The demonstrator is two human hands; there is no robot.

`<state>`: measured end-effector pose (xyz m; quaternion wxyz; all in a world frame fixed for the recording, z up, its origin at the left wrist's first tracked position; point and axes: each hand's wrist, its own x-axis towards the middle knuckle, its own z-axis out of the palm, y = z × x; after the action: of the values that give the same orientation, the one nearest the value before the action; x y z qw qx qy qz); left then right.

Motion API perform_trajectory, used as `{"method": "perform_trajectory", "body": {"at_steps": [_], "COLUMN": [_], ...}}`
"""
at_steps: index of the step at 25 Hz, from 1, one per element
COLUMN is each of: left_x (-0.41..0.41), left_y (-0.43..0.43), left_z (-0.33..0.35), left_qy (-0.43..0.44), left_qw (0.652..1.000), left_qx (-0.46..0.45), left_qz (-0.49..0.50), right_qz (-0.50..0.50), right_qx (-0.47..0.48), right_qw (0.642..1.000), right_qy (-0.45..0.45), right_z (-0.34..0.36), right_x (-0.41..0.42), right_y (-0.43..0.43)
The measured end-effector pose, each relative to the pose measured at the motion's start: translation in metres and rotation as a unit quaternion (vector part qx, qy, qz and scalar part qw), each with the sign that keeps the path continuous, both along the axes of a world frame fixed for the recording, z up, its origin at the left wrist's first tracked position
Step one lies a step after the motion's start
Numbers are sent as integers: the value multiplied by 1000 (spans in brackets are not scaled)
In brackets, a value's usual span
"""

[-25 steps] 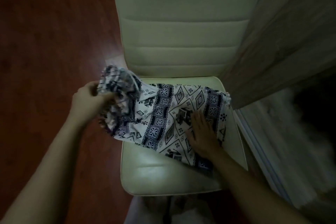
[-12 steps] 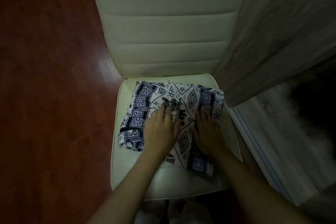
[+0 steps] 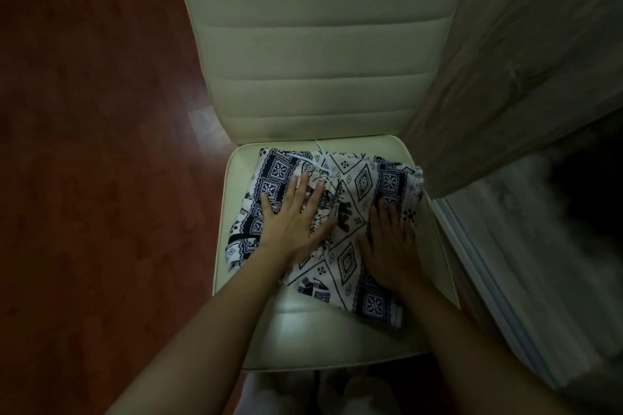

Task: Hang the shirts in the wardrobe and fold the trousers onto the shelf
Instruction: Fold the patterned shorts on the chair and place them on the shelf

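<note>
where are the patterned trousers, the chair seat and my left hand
patterned trousers (image 3: 362,184), head view, diamond print near the top
chair seat (image 3: 320,330), head view, bare front cushion
left hand (image 3: 293,219), head view, back of hand

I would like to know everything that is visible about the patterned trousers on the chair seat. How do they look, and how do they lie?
The trousers look like thin white cloth printed in dark blue or black with diamonds, flower squares and small elephant-like figures. They lie folded into a rough, slightly crooked packet on the cream chair seat, towards its back. A white drawstring shows near their far edge. The left hand and the right hand press flat on them, fingers straight.
</note>
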<state>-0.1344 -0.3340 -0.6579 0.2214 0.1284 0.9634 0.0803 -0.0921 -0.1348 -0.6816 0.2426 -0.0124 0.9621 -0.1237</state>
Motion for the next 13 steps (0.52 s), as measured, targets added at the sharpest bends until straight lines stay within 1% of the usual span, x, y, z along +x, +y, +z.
{"method": "perform_trajectory", "body": {"at_steps": [1, 2, 3, 4, 5, 6, 7, 8, 9, 10, 11, 12, 13], "left_x": [-1, -4, -9, -15, -21, -25, -23, -20, -15, -11, -10, -14, -20], "left_y": [-2, -7, -14, -25, -40, -55, -65, -71, -71, -70, -69, -68, -67], "left_z": [7, 15, 23, 31, 32, 30, 27, 21, 19, 17, 20, 26, 35], "left_qy": [11, 38, 84, 134, 146, 107, 33, -43, -85, -84, -57, -11, 42], "left_qw": [1000, 999, 995, 982, 961, 942, 930, 927, 924, 922, 920, 926, 943], "left_qx": [5, 19, 37, 50, 50, 42, 35, 43, 78, 122, 163, 182, 164], "left_qz": [-11, 0, 44, 126, 229, 316, 364, 370, 364, 359, 352, 330, 285], "right_qz": [-12, -29, -42, -44, -31, -3, 28, 57, 74, 72, 62, 56, 59], "right_qx": [-11, -31, -61, -98, -140, -173, -188, -185, -173, -169, -173, -179, -191], "right_qw": [1000, 998, 993, 984, 971, 960, 957, 959, 963, 967, 970, 973, 974], "right_qy": [10, 38, 87, 143, 192, 218, 217, 205, 195, 179, 160, 134, 103], "right_z": [4, 9, 14, 20, 24, 27, 28, 28, 27, 26, 26, 29, 32], "right_x": [0, -1, -3, -5, -9, -13, -17, -19, -20, -21, -22, -25, -30], "right_y": [-1, -3, -8, -15, -24, -34, -43, -52, -58, -62, -63, -62, -61]}}
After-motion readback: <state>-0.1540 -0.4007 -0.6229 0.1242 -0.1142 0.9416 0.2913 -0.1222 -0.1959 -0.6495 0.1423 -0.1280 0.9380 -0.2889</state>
